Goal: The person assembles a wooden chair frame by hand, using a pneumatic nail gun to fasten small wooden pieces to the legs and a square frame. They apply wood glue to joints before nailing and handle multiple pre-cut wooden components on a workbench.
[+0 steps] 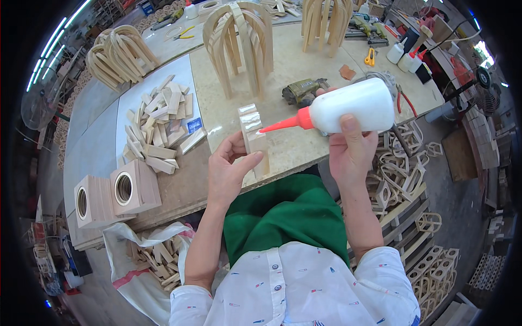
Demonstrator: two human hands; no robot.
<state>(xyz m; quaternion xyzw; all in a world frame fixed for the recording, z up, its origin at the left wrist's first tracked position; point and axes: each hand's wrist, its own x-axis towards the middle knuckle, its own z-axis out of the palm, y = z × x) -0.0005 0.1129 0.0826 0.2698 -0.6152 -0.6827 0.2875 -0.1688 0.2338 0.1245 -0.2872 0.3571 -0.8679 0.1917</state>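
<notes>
My left hand [228, 171] grips a small stack of light wooden pieces [257, 144] upright at the table's front edge, thumb on the near side and fingers behind. Glossy white glue lies on the upper ends of the stack. In my right hand [352, 152] is a white glue bottle [361, 103], tilted on its side. Its red nozzle [283, 124] points left, with the tip at the top of the wooden stack; whether it touches, I cannot tell.
Loose wooden strips [157, 127] are heaped on the left of the table. Two square wooden blocks with round holes [136, 190] stand at the front left. Arched wooden frames [239, 43] stand farther back, near a green power tool [302, 92]. Below lies a sack [119, 244] of offcuts.
</notes>
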